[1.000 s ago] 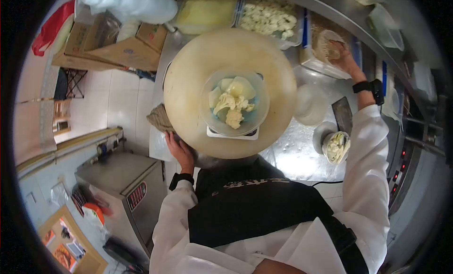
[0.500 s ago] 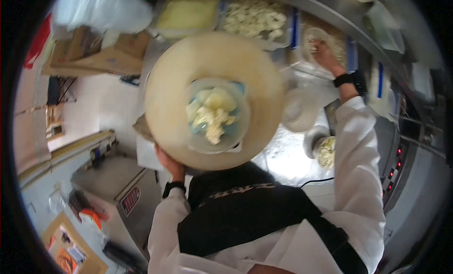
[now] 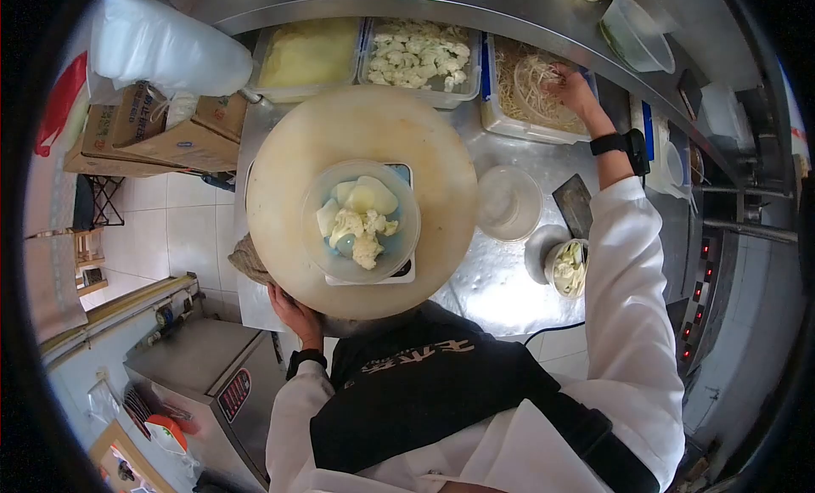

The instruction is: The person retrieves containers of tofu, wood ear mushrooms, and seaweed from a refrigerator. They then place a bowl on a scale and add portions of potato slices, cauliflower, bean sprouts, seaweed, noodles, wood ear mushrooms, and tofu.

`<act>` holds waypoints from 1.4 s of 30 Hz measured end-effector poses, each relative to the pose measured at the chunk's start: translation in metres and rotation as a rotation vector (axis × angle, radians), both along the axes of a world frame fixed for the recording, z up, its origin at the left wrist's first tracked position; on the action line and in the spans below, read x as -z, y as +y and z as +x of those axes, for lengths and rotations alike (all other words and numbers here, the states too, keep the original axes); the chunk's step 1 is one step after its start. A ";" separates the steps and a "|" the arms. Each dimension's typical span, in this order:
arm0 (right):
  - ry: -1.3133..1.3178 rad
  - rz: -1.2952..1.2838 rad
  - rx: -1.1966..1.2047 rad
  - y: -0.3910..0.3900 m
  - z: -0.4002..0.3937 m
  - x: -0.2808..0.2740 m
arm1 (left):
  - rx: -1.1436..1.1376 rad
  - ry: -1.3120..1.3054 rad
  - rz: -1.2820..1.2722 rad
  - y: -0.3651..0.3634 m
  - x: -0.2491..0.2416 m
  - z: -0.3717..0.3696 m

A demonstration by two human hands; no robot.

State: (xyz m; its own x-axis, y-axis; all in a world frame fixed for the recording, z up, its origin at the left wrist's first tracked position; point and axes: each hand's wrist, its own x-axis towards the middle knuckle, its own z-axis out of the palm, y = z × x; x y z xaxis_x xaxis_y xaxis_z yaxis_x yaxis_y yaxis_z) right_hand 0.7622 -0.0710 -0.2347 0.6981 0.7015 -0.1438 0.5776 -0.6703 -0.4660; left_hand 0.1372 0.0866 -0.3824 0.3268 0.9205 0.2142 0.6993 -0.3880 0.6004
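My right hand (image 3: 575, 92) reaches over a clear round bowl (image 3: 528, 102) in a tub of thin pale strands (image 3: 507, 73) resembling bean sprouts. Its fingers are bent in among the strands. My left hand (image 3: 297, 315) rests with spread fingers against the lower left edge of a thick round board (image 3: 424, 166), near a brown cloth (image 3: 248, 260). On the board, a clear bowl (image 3: 409, 238) sits on a white scale (image 3: 401, 275). Inside are pale slices (image 3: 372, 194) and cauliflower pieces (image 3: 365, 242).
Tubs of yellowish slices (image 3: 310, 56) and cauliflower (image 3: 418, 56) stand behind the board. Stacked clear bowls (image 3: 509, 202), a bowl of pale green pieces (image 3: 570, 270) and a dark block (image 3: 574, 204) are on the right. A metal shelf (image 3: 340, 12) crosses above the tubs.
The view has shifted and sharpened, with the board and tubs now lower or farther left. My right hand remains at the strand tub, my left at the board's edge.
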 end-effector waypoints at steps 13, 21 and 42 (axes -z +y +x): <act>-0.058 0.229 0.193 -0.038 0.036 0.021 | 0.002 0.004 -0.033 0.000 0.004 -0.010; 0.253 0.557 0.464 -0.052 0.013 -0.006 | -0.011 -0.032 -0.008 0.003 0.004 -0.009; 0.902 0.578 0.128 0.035 -0.273 -0.139 | 0.033 -0.136 0.017 0.014 -0.007 0.009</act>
